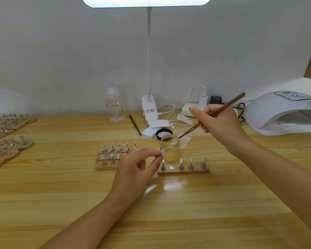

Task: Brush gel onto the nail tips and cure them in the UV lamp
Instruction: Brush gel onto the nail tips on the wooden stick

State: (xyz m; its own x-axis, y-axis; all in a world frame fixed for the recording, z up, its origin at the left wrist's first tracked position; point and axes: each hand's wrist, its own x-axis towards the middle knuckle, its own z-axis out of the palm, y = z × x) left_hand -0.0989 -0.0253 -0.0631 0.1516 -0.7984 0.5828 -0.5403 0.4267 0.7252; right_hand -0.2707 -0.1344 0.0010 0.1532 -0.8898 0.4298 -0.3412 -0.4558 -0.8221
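Pinching a nail tip [162, 152] beside the jar [170, 147], the left hand [135, 169] hovers; the right hand [221, 121] grips the brush [212, 115] above it. Racks [183, 169] crowd ahead, lamp [284, 112] far right.

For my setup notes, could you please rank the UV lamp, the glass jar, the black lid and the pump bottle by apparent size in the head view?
1. UV lamp
2. Pump bottle
3. Glass jar
4. Black lid

The jar sits nearer the camera, so its place is less sure.
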